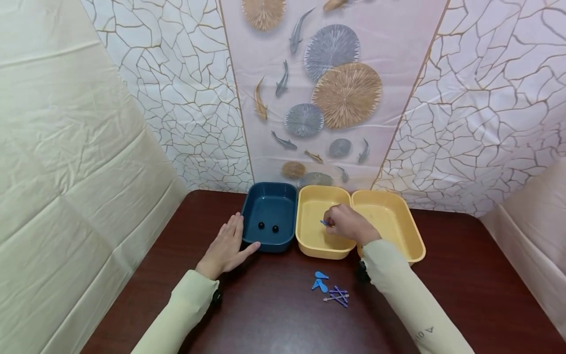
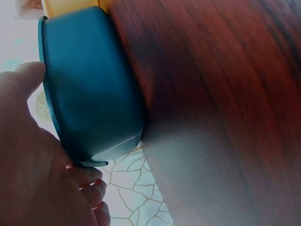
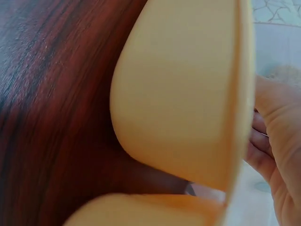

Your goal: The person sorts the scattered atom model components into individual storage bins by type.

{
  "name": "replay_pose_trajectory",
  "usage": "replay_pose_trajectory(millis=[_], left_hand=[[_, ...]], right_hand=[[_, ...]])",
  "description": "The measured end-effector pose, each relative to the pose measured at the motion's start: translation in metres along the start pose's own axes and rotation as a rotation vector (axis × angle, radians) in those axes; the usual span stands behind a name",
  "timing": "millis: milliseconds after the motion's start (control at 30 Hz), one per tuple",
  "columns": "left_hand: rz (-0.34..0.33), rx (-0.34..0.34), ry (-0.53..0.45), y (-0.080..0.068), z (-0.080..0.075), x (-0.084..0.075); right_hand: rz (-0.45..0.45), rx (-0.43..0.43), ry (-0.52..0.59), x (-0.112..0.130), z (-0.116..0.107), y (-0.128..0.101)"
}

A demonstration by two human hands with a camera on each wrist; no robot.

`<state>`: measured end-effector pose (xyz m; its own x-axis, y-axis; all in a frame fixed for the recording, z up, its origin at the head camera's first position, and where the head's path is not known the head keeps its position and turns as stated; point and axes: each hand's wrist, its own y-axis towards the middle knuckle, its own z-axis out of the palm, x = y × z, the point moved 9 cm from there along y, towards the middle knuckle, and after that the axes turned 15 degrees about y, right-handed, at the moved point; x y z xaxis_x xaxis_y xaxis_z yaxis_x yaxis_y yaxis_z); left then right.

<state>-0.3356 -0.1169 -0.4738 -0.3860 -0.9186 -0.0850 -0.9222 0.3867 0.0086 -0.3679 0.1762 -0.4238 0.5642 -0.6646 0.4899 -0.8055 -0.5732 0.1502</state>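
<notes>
My left hand (image 1: 226,247) rests against the dark blue bin (image 1: 269,186), fingers straight along its left side and thumb at the near rim. Inside that bin sit two small black balls (image 1: 261,225). Over the middle yellow bin (image 1: 325,254), my right hand (image 1: 347,222) pinches a small blue piece (image 1: 325,223), mostly hidden by the fingers. Several flat blue teardrop-shaped pieces (image 1: 321,275) lie on the table in front of this bin. Beside them is a crossed pile of thin purple sticks (image 1: 338,296). The right wrist view shows the hand (image 3: 277,141) beyond the yellow rim.
A second yellow bin (image 1: 413,241) stands at the right, against the middle one, partly behind my right forearm. All the bins stand in a row near the back of the dark wooden table (image 1: 265,314). Patterned cloth (image 1: 212,147) hangs behind the table.
</notes>
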Motion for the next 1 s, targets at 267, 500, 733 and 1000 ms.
replay_pose_trajectory(millis=[267,500,733,1000], left_hand=[[0.006,-0.020,-0.007,0.000,-0.001,0.001],[0.009,-0.025,-0.015,0.000,-0.001,0.001],[0.007,-0.019,-0.012,0.001,0.000,0.001],[0.009,-0.003,-0.016,0.001,0.001,0.001]], right_hand=[[0.074,0.012,0.046,-0.016,0.016,0.010],[0.094,0.010,0.039,-0.014,0.005,0.007],[0.007,0.032,0.008,0.016,-0.017,-0.002],[-0.032,0.078,-0.038,0.047,-0.030,-0.010]])
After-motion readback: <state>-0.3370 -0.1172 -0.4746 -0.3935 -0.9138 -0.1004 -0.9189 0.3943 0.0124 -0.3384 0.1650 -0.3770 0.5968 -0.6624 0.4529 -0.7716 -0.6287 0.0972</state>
